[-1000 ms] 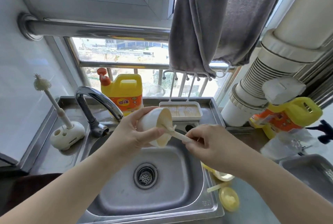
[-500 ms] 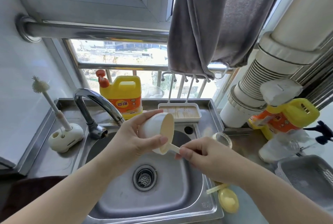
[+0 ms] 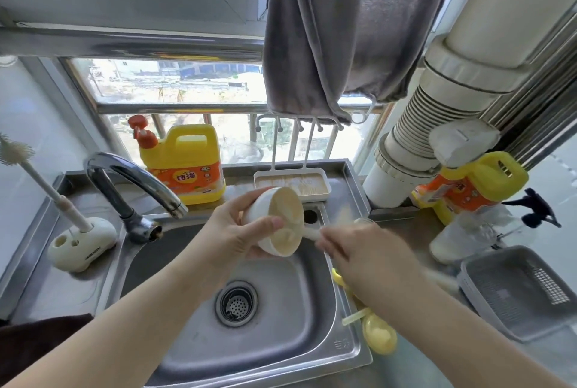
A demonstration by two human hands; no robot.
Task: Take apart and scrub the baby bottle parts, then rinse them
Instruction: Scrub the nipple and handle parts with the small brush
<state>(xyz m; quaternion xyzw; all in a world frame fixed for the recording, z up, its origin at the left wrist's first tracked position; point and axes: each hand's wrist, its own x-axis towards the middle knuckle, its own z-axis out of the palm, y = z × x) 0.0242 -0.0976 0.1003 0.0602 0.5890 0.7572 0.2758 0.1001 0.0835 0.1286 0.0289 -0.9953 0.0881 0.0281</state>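
Above the sink [image 3: 193,337], the left hand [image 3: 232,236] grips a white cup-shaped bottle part [image 3: 276,220], tilted, its cream inside facing right. The blurred right hand [image 3: 363,255] pinches a white brush handle [image 3: 310,234] poking into it.

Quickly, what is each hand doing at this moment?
Left hand: grips the white cup-shaped part.
Right hand: blurred, seems to hold the brush handle.
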